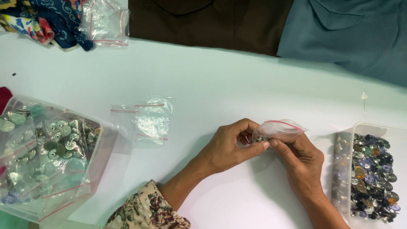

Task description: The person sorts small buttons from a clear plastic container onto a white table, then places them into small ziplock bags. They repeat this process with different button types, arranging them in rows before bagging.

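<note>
My left hand [231,146] and my right hand [299,163] meet over the white table [220,85], both pinching a small clear zip bag [277,128] with a red seal strip. A few metal buttons [260,140] show inside the bag between my fingertips. A floral sleeve covers my left forearm. A clear plastic tub [368,127] of mixed shiny buttons stands just right of my right hand.
Several empty clear zip bags [146,121] lie left of centre. At the far left a clear tray [99,148] holds filled bags of metal buttons. More bags [106,23] and patterned cloth [46,19] lie at the back left; brown and blue fabric lie along the far edge.
</note>
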